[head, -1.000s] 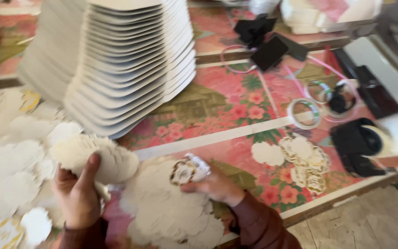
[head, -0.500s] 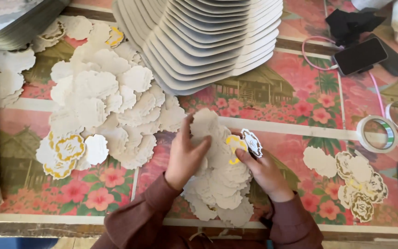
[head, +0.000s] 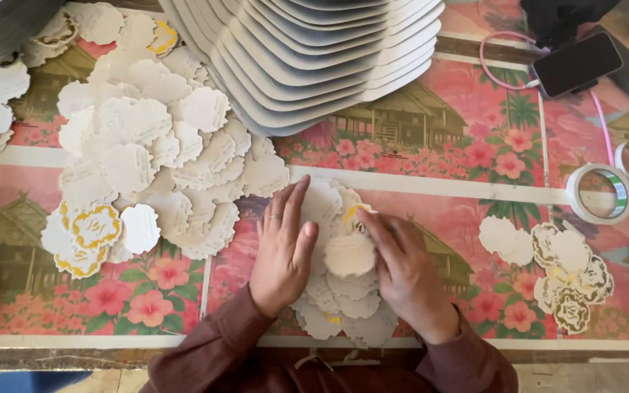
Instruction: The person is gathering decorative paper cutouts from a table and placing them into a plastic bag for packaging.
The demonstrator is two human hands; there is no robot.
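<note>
Dark phone screen, upper right

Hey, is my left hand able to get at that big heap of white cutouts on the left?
Probably yes. The left hand rests flat on the small pile of cutouts, and only bare tablecloth lies between it and the big heap.

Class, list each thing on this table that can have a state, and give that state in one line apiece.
Left hand: flat, fingers spread on the small pile.
Right hand: fingers pinching a paper cutout.
Small pile of cutouts: loose, overlapping, under both hands.
Big heap of cutouts: spread out, mostly blank side up.
Stack of white card pieces: fanned, leaning.
Phone: screen dark, cable plugged in.
Tape roll: lying flat.
</note>
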